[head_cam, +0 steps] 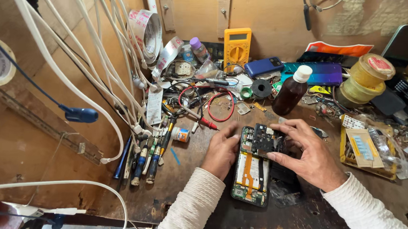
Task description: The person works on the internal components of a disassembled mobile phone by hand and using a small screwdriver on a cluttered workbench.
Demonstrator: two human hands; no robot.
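Observation:
An opened smartphone [251,173] lies back side up on the dark wooden bench, showing its white battery, orange flex cable and green circuit board. My left hand [221,152] rests against the phone's left edge, thumb on its upper corner. My right hand [305,153] hovers over the upper right of the phone, fingertips pinching a black cover piece [263,138] at the top of the board. A dark flat part [283,180] lies under my right palm beside the phone.
A row of screwdrivers [145,158] lies left of the phone. Behind it are a yellow multimeter [237,49], a brown bottle [291,91], red and black probe leads [213,110], other phones [312,71] and a yellow jar [364,78]. White cables [92,64] hang at left. A parts tray [366,149] sits at right.

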